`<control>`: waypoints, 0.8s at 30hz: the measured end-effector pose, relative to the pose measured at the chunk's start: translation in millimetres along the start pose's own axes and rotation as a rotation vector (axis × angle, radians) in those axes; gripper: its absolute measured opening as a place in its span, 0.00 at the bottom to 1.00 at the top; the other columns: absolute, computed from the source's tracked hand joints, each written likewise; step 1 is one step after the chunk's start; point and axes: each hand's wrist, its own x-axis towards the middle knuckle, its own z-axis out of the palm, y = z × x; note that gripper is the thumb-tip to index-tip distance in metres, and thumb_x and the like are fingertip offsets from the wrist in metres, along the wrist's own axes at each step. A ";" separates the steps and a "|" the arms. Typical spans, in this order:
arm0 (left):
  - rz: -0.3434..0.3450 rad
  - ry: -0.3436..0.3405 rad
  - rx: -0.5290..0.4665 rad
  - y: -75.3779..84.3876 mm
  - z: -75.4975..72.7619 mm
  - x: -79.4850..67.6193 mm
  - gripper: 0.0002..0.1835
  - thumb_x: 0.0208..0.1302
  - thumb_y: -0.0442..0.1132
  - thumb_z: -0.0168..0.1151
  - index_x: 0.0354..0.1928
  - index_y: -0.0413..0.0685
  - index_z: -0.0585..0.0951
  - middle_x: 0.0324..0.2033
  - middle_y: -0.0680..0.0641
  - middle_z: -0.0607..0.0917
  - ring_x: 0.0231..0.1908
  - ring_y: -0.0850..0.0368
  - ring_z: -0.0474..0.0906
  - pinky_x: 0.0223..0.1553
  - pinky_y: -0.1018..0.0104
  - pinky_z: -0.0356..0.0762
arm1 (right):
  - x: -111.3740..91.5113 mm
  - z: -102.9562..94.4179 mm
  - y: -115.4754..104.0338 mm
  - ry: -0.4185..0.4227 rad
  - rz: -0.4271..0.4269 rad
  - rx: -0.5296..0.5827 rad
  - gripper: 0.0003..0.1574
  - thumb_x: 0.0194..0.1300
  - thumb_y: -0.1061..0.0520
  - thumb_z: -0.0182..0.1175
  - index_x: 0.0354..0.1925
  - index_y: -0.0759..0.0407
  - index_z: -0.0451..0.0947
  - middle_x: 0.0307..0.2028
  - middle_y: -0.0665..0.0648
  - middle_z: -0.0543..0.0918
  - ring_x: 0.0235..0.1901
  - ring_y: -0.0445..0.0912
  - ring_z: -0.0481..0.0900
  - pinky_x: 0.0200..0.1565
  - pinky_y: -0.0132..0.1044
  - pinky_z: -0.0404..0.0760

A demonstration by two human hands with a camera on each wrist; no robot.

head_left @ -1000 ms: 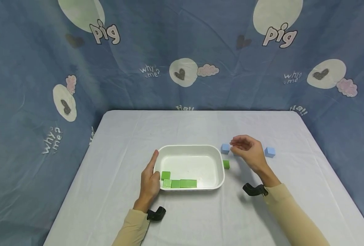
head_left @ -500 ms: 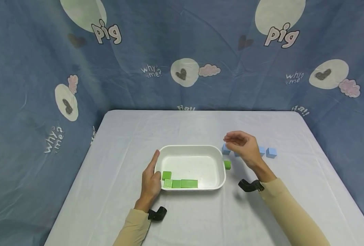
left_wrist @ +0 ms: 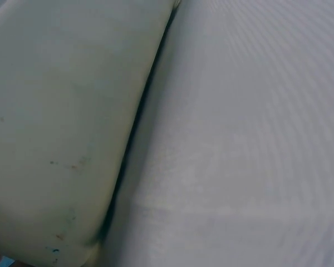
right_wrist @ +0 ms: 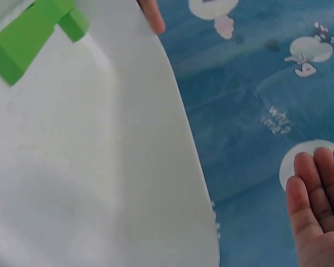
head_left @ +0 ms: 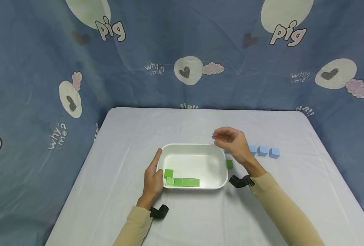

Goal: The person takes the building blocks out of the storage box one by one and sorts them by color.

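My left hand [head_left: 153, 181] holds the left end of a white rectangular tray [head_left: 188, 144], thumb at its rim and index finger stretched along the edge. Several green blocks [head_left: 190, 182] lie in the tray along its near left side. Over the tray's far right corner hovers my right hand [head_left: 232, 145], fingers relaxed and a little bent, thumb apart, nothing seen between them. Past the right hand stands a row of blue cubes [head_left: 274, 152], one partly hidden by that hand. A green block [head_left: 229, 164] sits just outside the tray's right end.
A white cloth [head_left: 132, 136] covers the table. Blue printed fabric [head_left: 200, 92] hangs behind it and at both sides. In the left wrist view, the tray's outer wall [left_wrist: 61, 128] fills the left part.
My right hand has moved left, away from the blue cubes to the tray's far right corner, uncovering more of the cubes. The left hand stays at the tray; the head view has shifted slightly.
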 end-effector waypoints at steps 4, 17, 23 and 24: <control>0.004 -0.008 -0.007 0.4 0.6 2.2 0.43 0.53 0.18 0.40 0.76 0.38 0.63 0.75 0.41 0.64 0.76 0.45 0.55 0.75 0.63 0.49 | 4.7 9.3 -0.2 -0.033 -0.004 -0.004 0.22 0.59 0.73 0.67 0.53 0.77 0.78 0.48 0.76 0.81 0.47 0.58 0.84 0.52 0.39 0.84; -0.051 0.029 -0.005 5.5 0.2 -5.9 0.42 0.54 0.15 0.37 0.76 0.33 0.61 0.74 0.36 0.63 0.76 0.43 0.55 0.76 0.62 0.47 | 14.0 32.1 11.9 -0.226 0.058 -0.003 0.21 0.62 0.71 0.67 0.54 0.74 0.80 0.49 0.77 0.81 0.49 0.67 0.81 0.51 0.42 0.85; -0.056 0.003 -0.030 38.2 -4.9 -2.5 0.39 0.55 0.16 0.37 0.74 0.28 0.60 0.74 0.36 0.62 0.76 0.47 0.54 0.75 0.65 0.48 | 15.8 37.8 13.6 -0.242 0.081 -0.032 0.20 0.62 0.69 0.68 0.53 0.72 0.81 0.47 0.71 0.84 0.47 0.61 0.84 0.51 0.42 0.85; -0.056 0.000 -0.033 40.5 -5.6 -2.2 0.39 0.55 0.16 0.37 0.74 0.28 0.60 0.74 0.36 0.62 0.76 0.47 0.54 0.75 0.64 0.48 | 16.4 39.3 14.0 -0.242 0.081 -0.037 0.20 0.61 0.69 0.68 0.52 0.72 0.81 0.47 0.70 0.85 0.47 0.60 0.84 0.51 0.43 0.85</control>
